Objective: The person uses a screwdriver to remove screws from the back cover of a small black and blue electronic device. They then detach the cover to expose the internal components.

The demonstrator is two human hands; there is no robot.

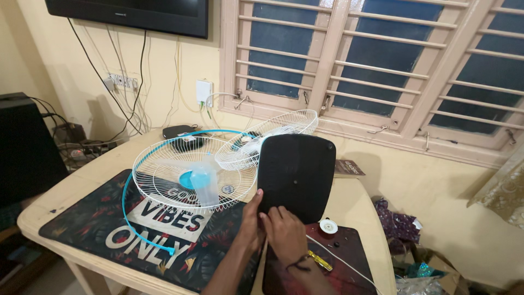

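I hold the black base (296, 176) upright at frame centre, tilted back slightly, so its flat face is towards me and its lower edge is within reach of both hands. My left hand (252, 221) grips the lower left edge, fingers wrapped round it. My right hand (285, 232) lies against the lower edge, fingers pressed together on the panel; I cannot tell whether they pinch anything.

The base is a rounded, matte black plate with a small hole near its upper right corner. It stands on a dark red mat (349, 257) at lower centre, on the desk (87, 180).

A small white disc (328, 226) and a yellow-handled tool (320, 261) lie on the mat just right of my hands, kept close. The fan grille (191, 175) with blue blade and blue ring lies left of centre on a printed mat (109, 218), clear of the hands. A second grille (273, 134) leans behind it, near the window (382, 60).
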